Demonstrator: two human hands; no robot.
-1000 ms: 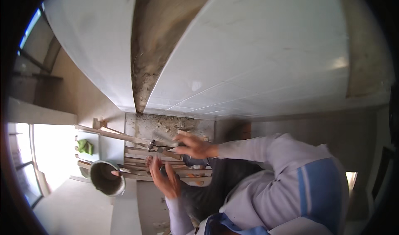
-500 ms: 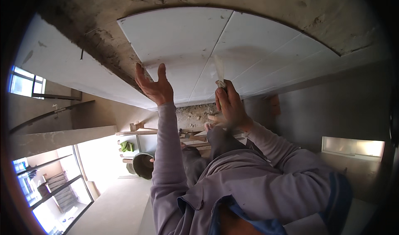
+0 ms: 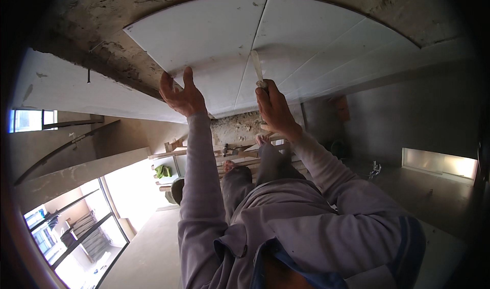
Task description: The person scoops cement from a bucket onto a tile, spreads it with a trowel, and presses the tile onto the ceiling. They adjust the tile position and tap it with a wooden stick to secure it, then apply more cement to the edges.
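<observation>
Large pale grey tiles (image 3: pixel 306 28) with straight joints cover the wall in front of me. My left hand (image 3: pixel 185 96) is raised at the left edge of the leftmost tile (image 3: pixel 204 28), thumb and fingers spread; whether the fingertips touch that edge, I cannot tell. Wrapped around its handle, my right hand (image 3: pixel 277 107) holds a small trowel (image 3: pixel 256 64) upright. The narrow pale blade lies close to the tile face, beside the joint; contact is unclear.
Bare rough mortar (image 3: pixel 102 18) borders the tiles above and at the left. Wooden planks (image 3: pixel 245 161) lie under my feet. A bucket (image 3: pixel 177 191), partly behind my left arm, and a green cloth (image 3: pixel 163 171) are at the left. A window frame (image 3: pixel 81 233) stands lower left.
The view has shifted a little. My right hand has brought the trowel up and leftward, nearer the tile joint. My left hand stays by the tile edge, its fingers slightly more curled.
</observation>
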